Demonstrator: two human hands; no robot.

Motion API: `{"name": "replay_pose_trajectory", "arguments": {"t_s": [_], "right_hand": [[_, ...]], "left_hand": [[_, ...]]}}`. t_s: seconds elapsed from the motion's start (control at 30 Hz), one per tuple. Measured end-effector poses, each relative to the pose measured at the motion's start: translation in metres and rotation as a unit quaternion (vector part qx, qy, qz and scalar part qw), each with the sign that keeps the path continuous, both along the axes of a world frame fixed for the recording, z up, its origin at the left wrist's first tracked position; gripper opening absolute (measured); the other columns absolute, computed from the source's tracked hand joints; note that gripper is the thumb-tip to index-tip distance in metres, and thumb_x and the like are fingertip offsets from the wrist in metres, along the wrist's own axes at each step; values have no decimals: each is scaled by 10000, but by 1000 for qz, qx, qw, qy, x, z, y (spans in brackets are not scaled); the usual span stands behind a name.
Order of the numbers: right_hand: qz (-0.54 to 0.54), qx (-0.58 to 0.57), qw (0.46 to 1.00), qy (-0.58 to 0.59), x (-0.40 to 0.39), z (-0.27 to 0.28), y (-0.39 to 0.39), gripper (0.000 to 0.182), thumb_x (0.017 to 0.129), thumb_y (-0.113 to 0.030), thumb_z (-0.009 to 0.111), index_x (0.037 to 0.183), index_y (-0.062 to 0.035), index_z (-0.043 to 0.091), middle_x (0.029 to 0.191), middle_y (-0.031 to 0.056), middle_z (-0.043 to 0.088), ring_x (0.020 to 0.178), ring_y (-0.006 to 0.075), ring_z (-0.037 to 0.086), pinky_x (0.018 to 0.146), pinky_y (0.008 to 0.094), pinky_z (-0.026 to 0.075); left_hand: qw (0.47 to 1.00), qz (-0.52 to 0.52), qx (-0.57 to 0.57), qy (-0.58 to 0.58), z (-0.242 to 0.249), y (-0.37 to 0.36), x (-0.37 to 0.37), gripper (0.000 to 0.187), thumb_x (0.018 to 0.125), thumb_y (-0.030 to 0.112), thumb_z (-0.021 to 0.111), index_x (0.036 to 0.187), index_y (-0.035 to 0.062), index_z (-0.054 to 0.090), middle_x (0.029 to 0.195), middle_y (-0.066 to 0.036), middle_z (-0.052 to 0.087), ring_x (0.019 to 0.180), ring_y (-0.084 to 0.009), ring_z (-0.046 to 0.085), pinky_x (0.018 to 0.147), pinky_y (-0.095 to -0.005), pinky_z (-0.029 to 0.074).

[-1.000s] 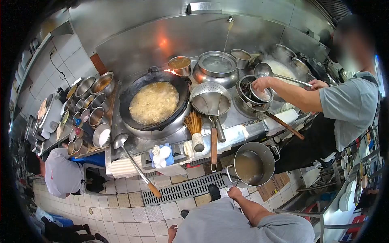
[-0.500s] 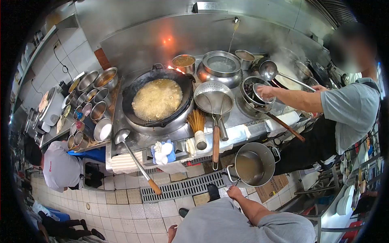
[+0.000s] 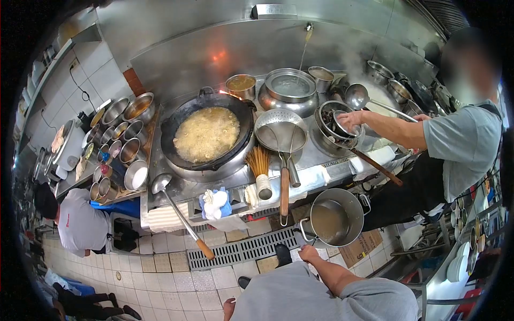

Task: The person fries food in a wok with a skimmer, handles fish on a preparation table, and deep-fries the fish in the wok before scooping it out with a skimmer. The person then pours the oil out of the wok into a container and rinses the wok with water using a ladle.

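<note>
My right hand point(image 3: 309, 252) grips the side handle of a steel pot point(image 3: 342, 199) that holds brownish liquid. I hold it low, in front of the stove's edge and above the floor drain grate point(image 3: 235, 250). My left hand point(image 3: 228, 306) hangs by my grey shirt at the bottom edge, only partly in view, with its fingers too small to read. A large black wok point(image 3: 206, 135) of bubbling yellow oil sits on the burner ahead, beside a steel strainer point(image 3: 278, 131) with a wooden handle.
A co-worker in a grey shirt point(image 3: 460, 142) stands at the right, holding a ladle point(image 3: 357, 97) and a small bowl over another wok. Another person point(image 3: 80, 224) crouches at the left. Seasoning tins point(image 3: 120, 144), a long ladle point(image 3: 179, 214), cloths point(image 3: 214, 202) and a bamboo brush point(image 3: 259, 171) line the stove front.
My right hand keeps its hold on the pot, almost still. The co-worker's hand has lowered the small bowl slightly toward the wok, and the view has shifted a little.
</note>
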State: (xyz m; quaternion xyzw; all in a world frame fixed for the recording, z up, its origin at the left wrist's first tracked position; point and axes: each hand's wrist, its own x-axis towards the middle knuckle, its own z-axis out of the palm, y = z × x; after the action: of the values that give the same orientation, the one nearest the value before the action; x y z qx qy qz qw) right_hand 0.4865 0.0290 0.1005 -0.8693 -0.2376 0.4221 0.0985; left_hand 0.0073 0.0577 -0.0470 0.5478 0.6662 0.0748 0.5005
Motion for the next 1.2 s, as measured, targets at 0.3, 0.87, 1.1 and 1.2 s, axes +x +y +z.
{"name": "replay_pose_trajectory", "arguments": {"t_s": [0.3, 0.87, 1.1, 1.2], "right_hand": [[132, 82, 988, -12, -7, 141, 32, 316, 794, -308, 533, 943, -52, 641, 741, 131, 658, 599, 240, 651, 644, 346, 531], [94, 12, 993, -70, -2, 20, 4, 362, 761, -342, 530, 992, -85, 635, 949, 141, 641, 885, 295, 621, 812, 388, 489], [107, -25, 992, -67, 5, -36, -2, 368, 762, -337, 521, 986, -68, 633, 960, 156, 635, 891, 317, 614, 816, 398, 482], [120, 3, 987, -110, 4, -47, -5, 363, 766, -336, 514, 960, -55, 638, 939, 162, 637, 879, 323, 615, 808, 400, 484]], "left_hand": [[998, -15, -36, -45, 5, 10, -3, 317, 656, 189, 671, 941, 50, 671, 944, -138, 652, 903, -267, 621, 792, -320, 485], [998, -51, 33, -7, 4, 4, -2, 303, 667, 232, 684, 917, 62, 681, 917, -131, 660, 854, -248, 638, 751, -314, 500], [982, -165, 83, 36, 3, 9, 1, 316, 677, 244, 661, 939, 67, 673, 946, -130, 653, 881, -273, 623, 767, -327, 493], [993, -99, 66, -16, 5, 3, -5, 314, 683, 236, 650, 949, 72, 669, 960, -136, 647, 894, -279, 616, 776, -332, 488]]}}
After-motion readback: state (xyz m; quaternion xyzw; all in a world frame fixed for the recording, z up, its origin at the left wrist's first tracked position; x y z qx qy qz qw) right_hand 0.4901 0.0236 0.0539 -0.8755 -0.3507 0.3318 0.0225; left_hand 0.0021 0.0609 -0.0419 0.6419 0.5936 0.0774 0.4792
